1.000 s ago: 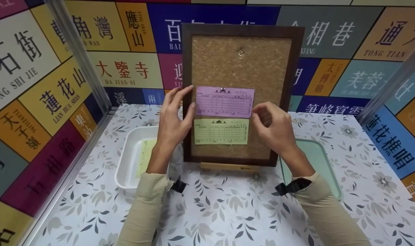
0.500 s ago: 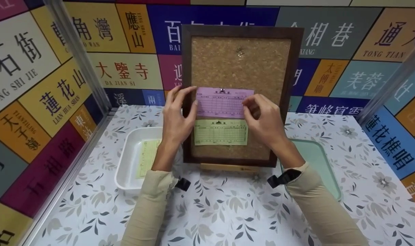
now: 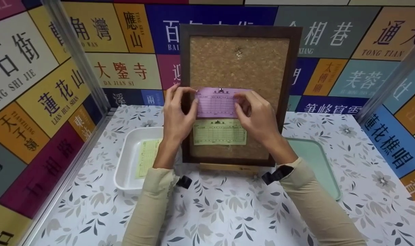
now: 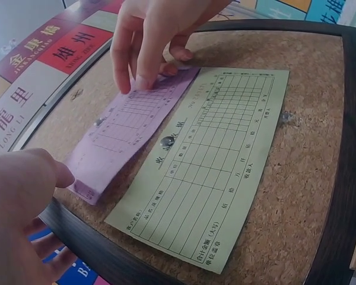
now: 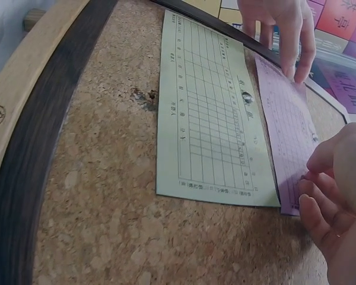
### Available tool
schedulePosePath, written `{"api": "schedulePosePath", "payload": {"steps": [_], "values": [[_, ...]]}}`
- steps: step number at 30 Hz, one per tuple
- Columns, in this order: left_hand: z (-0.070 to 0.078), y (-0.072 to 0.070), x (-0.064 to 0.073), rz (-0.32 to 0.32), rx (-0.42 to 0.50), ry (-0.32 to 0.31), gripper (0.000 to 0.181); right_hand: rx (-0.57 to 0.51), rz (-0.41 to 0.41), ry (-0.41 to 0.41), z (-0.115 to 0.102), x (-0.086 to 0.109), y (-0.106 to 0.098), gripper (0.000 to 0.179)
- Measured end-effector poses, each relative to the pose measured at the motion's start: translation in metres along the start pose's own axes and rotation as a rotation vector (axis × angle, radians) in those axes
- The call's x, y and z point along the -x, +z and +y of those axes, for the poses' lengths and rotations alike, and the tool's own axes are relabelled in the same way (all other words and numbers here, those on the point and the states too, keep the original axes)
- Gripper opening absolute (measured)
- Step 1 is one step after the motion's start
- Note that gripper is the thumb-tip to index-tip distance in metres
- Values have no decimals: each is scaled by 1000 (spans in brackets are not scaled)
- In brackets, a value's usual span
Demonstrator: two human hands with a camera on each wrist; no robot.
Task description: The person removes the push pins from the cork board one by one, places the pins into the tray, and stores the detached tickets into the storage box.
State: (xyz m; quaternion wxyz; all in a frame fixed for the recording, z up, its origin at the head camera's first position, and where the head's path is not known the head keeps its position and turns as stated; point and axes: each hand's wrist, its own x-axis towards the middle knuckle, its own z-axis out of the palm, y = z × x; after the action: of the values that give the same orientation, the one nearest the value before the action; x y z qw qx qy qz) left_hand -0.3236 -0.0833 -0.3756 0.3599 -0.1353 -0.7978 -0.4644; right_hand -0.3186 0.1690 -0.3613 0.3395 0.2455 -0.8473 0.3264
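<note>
A pink receipt slip [image 3: 214, 105] lies against the cork board [image 3: 214, 61], with a shiny round-headed pin [image 4: 99, 122] near its top edge. Below it is a green receipt slip [image 3: 219, 133], also with a shiny pin [image 4: 168, 142]. My left hand [image 3: 180, 112] is at the pink slip's left end; its thumb touches the slip's corner in the left wrist view, other fingers reach past the frame. Over the slip's right part is my right hand [image 3: 258, 116], fingers bent, thumb and forefinger tips close together on the paper. Whether something small sits between them is hidden.
The dark-framed board leans on a wooden stand [image 3: 228, 167] on a flower-patterned tabletop [image 3: 228, 212]. At the left, a white tray [image 3: 120, 171] holds a yellow-green slip [image 3: 146, 157]. A pale green tray [image 3: 313, 167] lies at the right, partly behind my right arm.
My right hand has moved left and slightly up, from the pink slip's right edge onto its right part. My left hand has stayed almost in place. Both slips keep their positions.
</note>
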Motion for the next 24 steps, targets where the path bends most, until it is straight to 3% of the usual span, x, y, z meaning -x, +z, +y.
{"api": "schedulePosePath", "payload": {"steps": [15, 24], "values": [[-1, 4, 0, -23, -5, -16, 18, 32, 11, 23, -13, -13, 15, 17], [-3, 6, 0, -23, -8, -15, 15, 42, 52, 81, -21, -20, 21, 16]]}}
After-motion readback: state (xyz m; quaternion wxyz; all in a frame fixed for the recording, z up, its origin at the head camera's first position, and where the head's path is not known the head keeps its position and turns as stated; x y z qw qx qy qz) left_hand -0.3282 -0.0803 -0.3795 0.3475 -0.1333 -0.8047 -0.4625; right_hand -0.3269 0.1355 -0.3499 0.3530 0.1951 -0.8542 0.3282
